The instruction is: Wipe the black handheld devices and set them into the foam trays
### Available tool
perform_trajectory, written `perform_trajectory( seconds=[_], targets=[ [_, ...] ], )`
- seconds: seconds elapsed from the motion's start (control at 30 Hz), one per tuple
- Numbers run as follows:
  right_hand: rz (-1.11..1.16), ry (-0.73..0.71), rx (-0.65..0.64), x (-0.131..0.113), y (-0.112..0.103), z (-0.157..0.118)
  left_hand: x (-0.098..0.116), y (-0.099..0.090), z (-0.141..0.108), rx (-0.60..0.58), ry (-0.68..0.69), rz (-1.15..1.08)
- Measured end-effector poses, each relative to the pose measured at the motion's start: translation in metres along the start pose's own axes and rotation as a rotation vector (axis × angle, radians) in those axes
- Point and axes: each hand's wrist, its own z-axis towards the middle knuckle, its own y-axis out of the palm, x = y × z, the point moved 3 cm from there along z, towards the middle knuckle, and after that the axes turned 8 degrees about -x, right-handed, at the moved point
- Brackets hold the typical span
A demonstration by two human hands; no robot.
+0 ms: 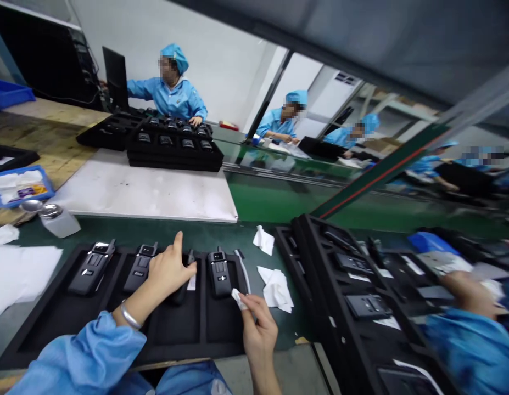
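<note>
My left hand (168,267) is over a black foam tray (172,336), its index finger and thumb spread apart. Beneath and beside it lies a black handheld radio (179,293), partly hidden by the hand; whether they touch I cannot tell. Pinched in the fingers of my right hand (259,325) is a small piece of white tissue (238,299), near the tray's right edge. Just left of that tissue, another handheld radio (219,272) lies in its compartment. Two more, a far-left radio (90,269) and a second radio (139,269), lie left of my left hand.
Crumpled tissues (275,288) lie right of the tray, beside stacked foam trays (340,296). A pump bottle (59,220) and white sheets (21,274) are at left. A co-worker's hand (470,293) is at far right. Other people sit across the bench.
</note>
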Motion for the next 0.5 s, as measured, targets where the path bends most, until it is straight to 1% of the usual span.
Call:
perform_trajectory(
  seconds=[0.07, 0.1, 0.17, 0.2, 0.23, 0.3, 0.33, 0.4, 0.5],
  targets=[
    [0.054, 0.032, 0.037, 0.001, 0.001, 0.0, 0.01, -0.002, 0.014, -0.066, 0.0, 0.091],
    [0.081, 0.055, 0.05, 0.002, 0.002, 0.0, 0.015, -0.002, 0.016, -0.063, 0.018, 0.128],
    [0.138, 0.125, 0.056, 0.004, 0.004, 0.0, 0.025, -0.001, 0.017, -0.006, 0.055, 0.233],
    [0.165, 0.163, 0.058, 0.006, 0.006, 0.001, 0.032, 0.0, 0.017, 0.067, 0.085, 0.295],
    [0.188, 0.194, 0.063, 0.007, 0.007, 0.002, 0.04, 0.002, 0.018, 0.114, 0.123, 0.329],
    [0.222, 0.228, 0.079, 0.009, 0.009, 0.005, 0.058, 0.01, 0.022, 0.152, 0.184, 0.351],
    [0.232, 0.234, 0.09, 0.01, 0.01, 0.006, 0.068, 0.016, 0.026, 0.13, 0.207, 0.341],
    [0.242, 0.233, 0.12, 0.011, 0.012, 0.007, 0.089, 0.027, 0.035, 0.038, 0.233, 0.303],
    [0.246, 0.211, 0.161, 0.012, 0.014, 0.004, 0.109, 0.037, 0.052, -0.115, 0.196, 0.23]
  ],
)
